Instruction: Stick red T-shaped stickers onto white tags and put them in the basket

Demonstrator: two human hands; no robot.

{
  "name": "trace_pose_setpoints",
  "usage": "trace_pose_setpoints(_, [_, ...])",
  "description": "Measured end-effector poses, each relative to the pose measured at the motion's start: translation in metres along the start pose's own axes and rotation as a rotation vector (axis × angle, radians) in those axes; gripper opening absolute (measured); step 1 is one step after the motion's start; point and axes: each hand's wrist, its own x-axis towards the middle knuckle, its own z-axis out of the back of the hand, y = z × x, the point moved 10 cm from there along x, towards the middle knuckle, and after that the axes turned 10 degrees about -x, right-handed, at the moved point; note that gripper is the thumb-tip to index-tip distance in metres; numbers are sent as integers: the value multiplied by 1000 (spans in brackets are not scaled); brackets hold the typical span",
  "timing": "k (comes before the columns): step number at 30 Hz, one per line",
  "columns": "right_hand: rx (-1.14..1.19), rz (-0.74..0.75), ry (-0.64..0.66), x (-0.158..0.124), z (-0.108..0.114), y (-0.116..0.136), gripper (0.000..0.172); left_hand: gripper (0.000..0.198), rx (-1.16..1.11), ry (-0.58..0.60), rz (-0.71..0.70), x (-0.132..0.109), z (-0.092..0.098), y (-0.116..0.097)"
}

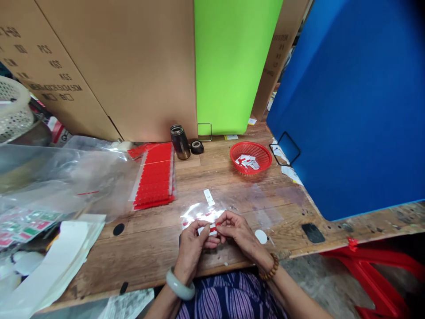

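My left hand (193, 243) is closed around a small white card (212, 233), thumb on top. A red strip (213, 229) lies across the card, and my right hand (241, 231) pinches its right end between thumb and fingers. Both hands are close together over the front of the table. Just beyond them, clear plastic film (195, 212) lies on the wood with red bits on it. Another white card (209, 197) with small print rests flat a little farther back. A white disc (260, 236) is to the right of my right hand.
A red basket (251, 145) holds several white cards. Banded red strip sheets (155, 175) lie left of centre, near a dark open flask (180, 142) and its lid (197, 147). Plastic bags and papers cover the left side. Green (232, 66) and blue panels (358, 110) stand behind and right.
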Motion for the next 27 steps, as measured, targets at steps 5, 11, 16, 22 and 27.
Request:
trace_pose_setpoints(5, [67, 52, -209, 17, 55, 26, 25, 47, -115, 6, -11, 6, 5, 5])
trace_pose_setpoints(11, [77, 317, -493, 40, 125, 82, 29, 44, -124, -3, 33, 9, 5, 17])
trace_pose_setpoints(16, [-401, 263, -305, 68, 76, 60, 22, 36, -164, -19, 60, 9, 3, 20])
trace_pose_setpoints(22, [-837, 264, -200, 72, 18, 46, 10, 35, -195, -31, 68, 9, 4, 22])
trace_pose_setpoints(27, [-1033, 205, -247, 76, 11, 43, 11, 33, -207, -27, 67, 11, 5, 25])
